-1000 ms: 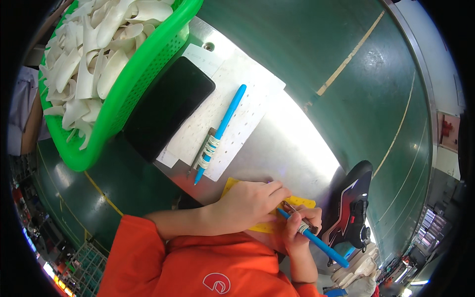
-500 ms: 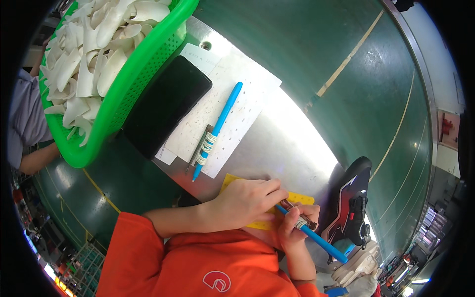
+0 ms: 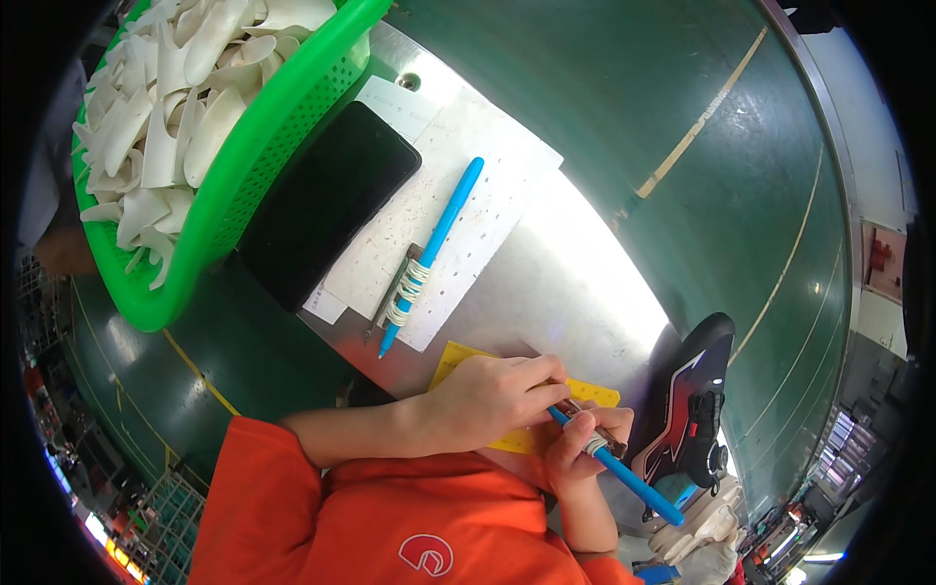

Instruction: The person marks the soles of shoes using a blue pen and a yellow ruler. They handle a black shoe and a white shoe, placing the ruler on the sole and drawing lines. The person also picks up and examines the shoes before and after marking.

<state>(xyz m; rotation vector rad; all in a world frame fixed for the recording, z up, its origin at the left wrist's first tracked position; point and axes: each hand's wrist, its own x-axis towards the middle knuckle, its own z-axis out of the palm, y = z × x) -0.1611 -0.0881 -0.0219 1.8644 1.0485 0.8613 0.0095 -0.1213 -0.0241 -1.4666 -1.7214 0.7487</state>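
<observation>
My right hand [image 3: 580,444] is closed round a blue pen [image 3: 643,492] with pale cord wound about its middle and a thin metal piece alongside, mostly covered by the fingers. My left hand [image 3: 497,395] bends over the pen's tip end, its fingers pinched together there; what they grip is hidden. Beneath both hands lies a yellow dotted sheet [image 3: 595,393]. A second blue pen [image 3: 451,210], bound with cord to a slim metal tool [image 3: 395,292], rests on speckled white paper [image 3: 497,214] beyond my hands.
A black and red shoe [image 3: 687,390] with a dial stands at the right of the metal table [image 3: 556,283]. At the far left a green basket [image 3: 253,156] holds many white curved pieces [image 3: 161,146]. A black phone-like slab [image 3: 336,200] lies beside it. Pale gloves [image 3: 707,536] sit lower right.
My hands stay together on the pen, with only a slight shift of the fingers. At the left edge, another person's arm has drawn back behind the basket.
</observation>
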